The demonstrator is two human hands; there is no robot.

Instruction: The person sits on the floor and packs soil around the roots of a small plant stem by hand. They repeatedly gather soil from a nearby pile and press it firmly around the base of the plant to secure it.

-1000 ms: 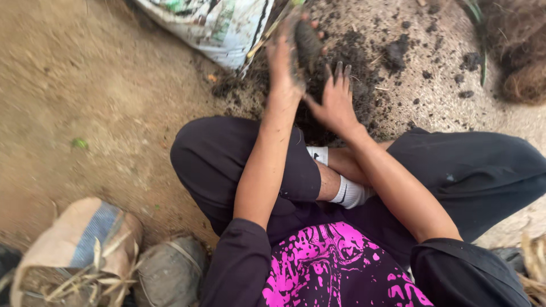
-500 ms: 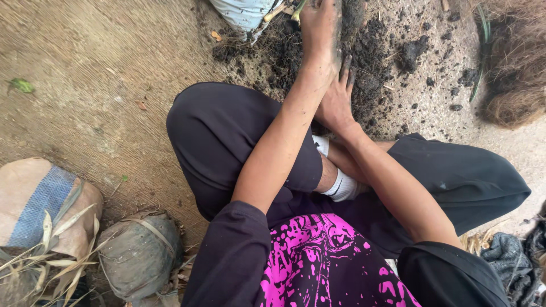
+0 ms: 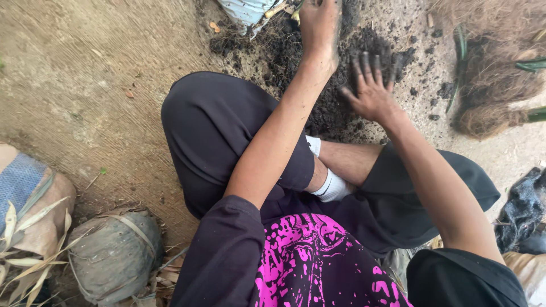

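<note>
Left arm stretched to the frame's top centre, left hand (image 3: pixel 319 25) palm down, fingers cut off by the edge, right hand (image 3: pixel 371 88) upper right of centre, soiled fingers spread wide

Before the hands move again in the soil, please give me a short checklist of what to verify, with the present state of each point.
1. Left hand on the dark soil pile: ok, it lies flat on the far side of the pile.
2. Right hand free: ok, fingers spread above the soil, holding nothing.
3. White sack clear of the left hand: ok, it lies just beside it, apart.
4. Fibrous root clump out of the way: ok, it sits to the right of the soil.
5. Anything buried under the left palm: cannot tell, the hand hides it.
</note>
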